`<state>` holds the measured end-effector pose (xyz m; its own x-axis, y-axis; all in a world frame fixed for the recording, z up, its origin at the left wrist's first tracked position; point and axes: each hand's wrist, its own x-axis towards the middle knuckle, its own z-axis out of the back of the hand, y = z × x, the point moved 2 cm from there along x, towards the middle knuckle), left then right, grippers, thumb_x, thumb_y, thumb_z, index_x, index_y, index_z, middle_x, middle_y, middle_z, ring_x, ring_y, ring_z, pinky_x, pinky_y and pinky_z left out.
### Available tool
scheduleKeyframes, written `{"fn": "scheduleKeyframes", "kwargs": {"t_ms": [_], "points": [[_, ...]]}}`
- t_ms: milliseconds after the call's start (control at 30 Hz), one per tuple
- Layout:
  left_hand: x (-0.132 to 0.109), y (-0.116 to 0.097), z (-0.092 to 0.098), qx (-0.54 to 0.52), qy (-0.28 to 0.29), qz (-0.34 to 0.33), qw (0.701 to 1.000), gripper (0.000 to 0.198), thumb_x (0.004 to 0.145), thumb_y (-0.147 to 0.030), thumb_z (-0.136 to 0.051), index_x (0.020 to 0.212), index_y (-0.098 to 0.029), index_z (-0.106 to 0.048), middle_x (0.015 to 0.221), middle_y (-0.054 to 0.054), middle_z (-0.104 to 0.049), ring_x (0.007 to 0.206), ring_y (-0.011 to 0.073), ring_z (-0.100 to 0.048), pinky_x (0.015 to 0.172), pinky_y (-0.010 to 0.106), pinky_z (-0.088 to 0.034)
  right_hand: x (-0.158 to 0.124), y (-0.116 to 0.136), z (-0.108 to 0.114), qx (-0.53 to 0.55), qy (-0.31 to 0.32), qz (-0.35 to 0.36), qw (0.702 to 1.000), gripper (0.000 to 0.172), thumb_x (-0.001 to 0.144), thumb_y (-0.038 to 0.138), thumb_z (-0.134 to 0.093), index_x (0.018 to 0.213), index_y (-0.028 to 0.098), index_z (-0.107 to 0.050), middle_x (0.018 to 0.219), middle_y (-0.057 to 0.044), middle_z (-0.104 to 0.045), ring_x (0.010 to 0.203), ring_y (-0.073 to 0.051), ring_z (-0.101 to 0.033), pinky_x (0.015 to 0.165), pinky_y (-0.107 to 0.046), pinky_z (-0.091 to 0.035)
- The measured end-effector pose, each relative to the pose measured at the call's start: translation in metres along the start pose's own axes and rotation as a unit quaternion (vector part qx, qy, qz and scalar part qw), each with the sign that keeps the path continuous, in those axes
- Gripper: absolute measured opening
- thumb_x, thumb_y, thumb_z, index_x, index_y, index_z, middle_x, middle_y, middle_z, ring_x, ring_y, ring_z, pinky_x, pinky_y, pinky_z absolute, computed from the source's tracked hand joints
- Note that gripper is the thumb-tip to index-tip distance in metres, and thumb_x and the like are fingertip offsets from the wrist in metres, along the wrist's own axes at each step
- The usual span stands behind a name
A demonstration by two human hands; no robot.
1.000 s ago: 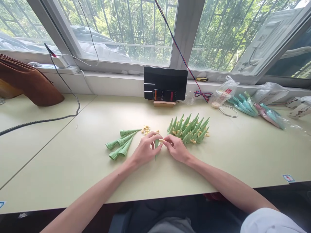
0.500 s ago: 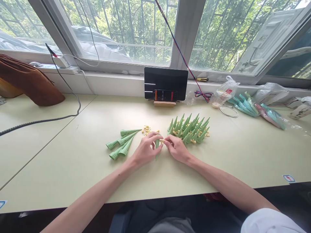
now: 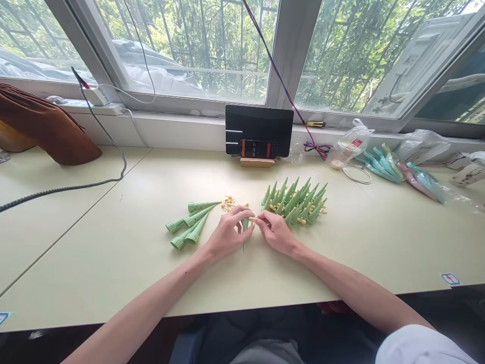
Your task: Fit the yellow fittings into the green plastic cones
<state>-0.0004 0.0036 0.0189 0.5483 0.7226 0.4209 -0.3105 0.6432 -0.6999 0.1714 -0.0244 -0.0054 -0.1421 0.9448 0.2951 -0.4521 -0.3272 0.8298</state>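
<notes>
My left hand (image 3: 226,235) grips a green plastic spike (image 3: 244,228), held point-down towards me. My right hand (image 3: 276,231) pinches a small yellow peg (image 3: 252,220) against the spike's wide end. The two hands meet at the middle of the pale green table (image 3: 113,253). A few plain green spikes (image 3: 188,222) lie to the left of my left hand. A small heap of yellow pegs (image 3: 228,202) sits just beyond it. A pile of green spikes fitted with yellow pegs (image 3: 296,201) lies right behind my right hand.
A dark tablet (image 3: 259,131) with a phone (image 3: 257,149) in front leans on the window ledge. Plastic bags of teal spikes (image 3: 382,163) lie at the back right. A brown bag (image 3: 41,126) and a grey cable (image 3: 71,188) occupy the left.
</notes>
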Motion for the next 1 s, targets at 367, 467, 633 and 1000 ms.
{"fn": "scheduleKeyframes", "kwargs": {"t_ms": [367,467,633,1000], "points": [[0.003,0.004,0.001,-0.039,-0.02,0.022,0.999,0.025,0.096,-0.025,-0.05,0.113,-0.023,-0.068,0.117,0.008,-0.065,0.097,0.017,-0.065,0.069,0.024,-0.059,0.0,0.005,0.0,0.022,-0.011,-0.027,0.999,0.029,0.097,0.043,-0.045,0.083,0.02,-0.052,0.059,0.002,-0.05,0.054,-0.014,-0.046,0.053,-0.026,-0.038],[0.005,0.008,0.004,-0.1,-0.015,0.041,0.994,0.031,0.098,-0.022,-0.042,0.116,-0.023,-0.066,0.123,0.009,-0.063,0.094,0.0164,-0.066,0.062,0.023,-0.059,0.0,0.005,0.001,0.032,-0.022,-0.041,0.998,0.03,0.099,0.044,-0.043,0.082,0.02,-0.051,0.059,0.002,-0.051,0.054,-0.014,-0.047,0.055,-0.027,-0.039],[0.004,0.01,0.006,-0.104,0.012,0.036,0.994,0.028,0.089,-0.019,-0.056,0.114,-0.023,-0.068,0.126,0.009,-0.06,0.094,0.0156,-0.065,0.072,0.027,-0.062,0.0,0.001,0.001,0.052,-0.035,-0.045,0.997,0.033,0.099,0.047,-0.041,0.083,0.02,-0.051,0.058,0.003,-0.05,0.052,-0.014,-0.047,0.055,-0.026,-0.039],[0.005,0.021,0.0,-0.075,-0.031,0.084,0.993,0.017,0.091,-0.031,-0.059,0.098,-0.019,-0.069,0.095,0.005,-0.071,0.059,0.0114,-0.064,0.058,0.026,-0.056,0.001,-0.002,-0.001,0.046,-0.053,-0.04,0.997,0.037,0.099,0.048,-0.043,0.079,0.019,-0.051,0.057,0.004,-0.046,0.051,-0.011,-0.041,0.052,-0.025,-0.033]]}}
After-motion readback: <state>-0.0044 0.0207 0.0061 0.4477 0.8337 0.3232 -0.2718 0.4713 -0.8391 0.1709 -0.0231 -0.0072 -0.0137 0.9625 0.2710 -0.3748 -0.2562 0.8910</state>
